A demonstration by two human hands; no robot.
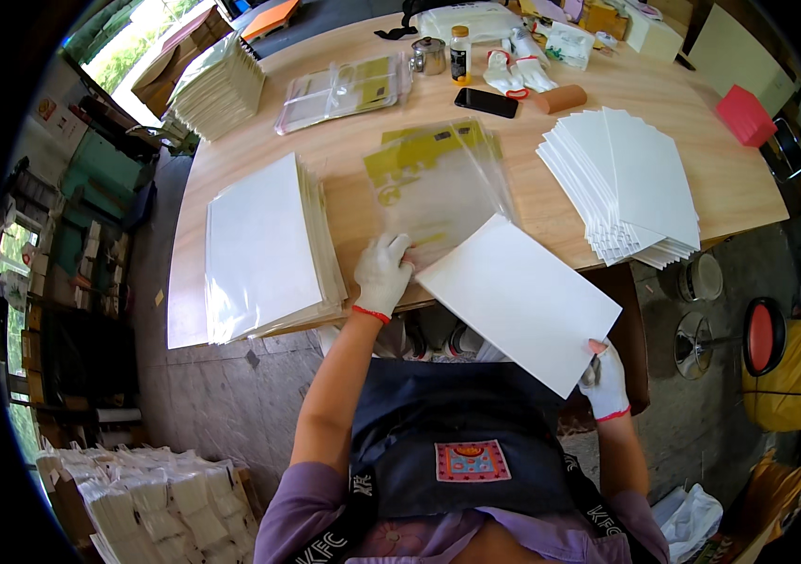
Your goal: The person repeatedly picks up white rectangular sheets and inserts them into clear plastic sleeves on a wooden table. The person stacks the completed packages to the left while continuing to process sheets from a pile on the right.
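My right hand [603,381], in a white glove with bare fingertips, grips the lower right corner of a white board [522,305]. The board is tilted, its upper left corner over the near end of a pile of clear plastic bags [447,202] with yellow-green printing. At the bags' near left corner, my left hand [383,273], also gloved, has its fingers closed on the plastic. Left of it lies a stack of white boards in clear bags [264,244]. A fanned stack of bare white boards [630,179] sits on the right.
Farther back on the wooden table [349,155] are bundled bags [339,94], a phone [486,102], a brown roll [561,99], a metal pot [428,56], a jar [459,54] and spare gloves [518,72]. Another stack [222,89] stands far left. Wrapped bundles [161,503] lie below left.
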